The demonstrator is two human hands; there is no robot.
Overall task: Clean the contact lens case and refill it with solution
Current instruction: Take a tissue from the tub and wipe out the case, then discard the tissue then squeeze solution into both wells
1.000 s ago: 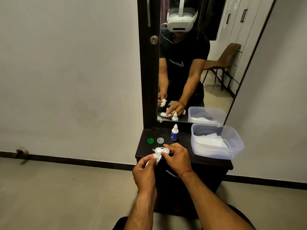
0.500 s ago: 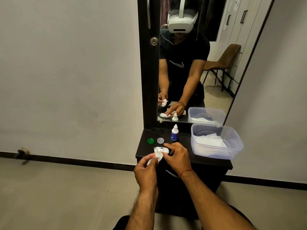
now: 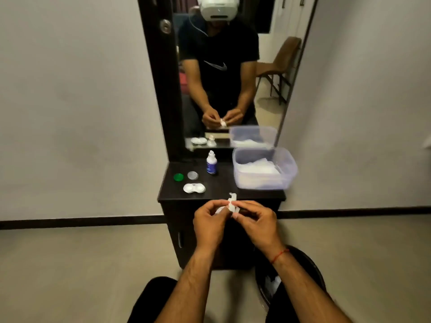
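left hand [image 3: 208, 221] and right hand [image 3: 255, 223] — both pinched on a crumpled white tissue [image 3: 229, 205], held before the dark cabinet [image 3: 221, 197]. contact lens case [image 3: 194, 188] — open, on the top, near green cap [image 3: 178, 177], clear cap [image 3: 192, 175], solution bottle [image 3: 211, 163].

Dark cabinet top [image 3: 224, 186] open along its front edge and middle, lens case [image 3: 194, 188], green cap [image 3: 178, 177], clear cap [image 3: 192, 175] crowding the left, solution bottle [image 3: 211, 163] upright at the back, plastic tub [image 3: 264, 169] blocking the right, mirror [image 3: 229, 73] behind.
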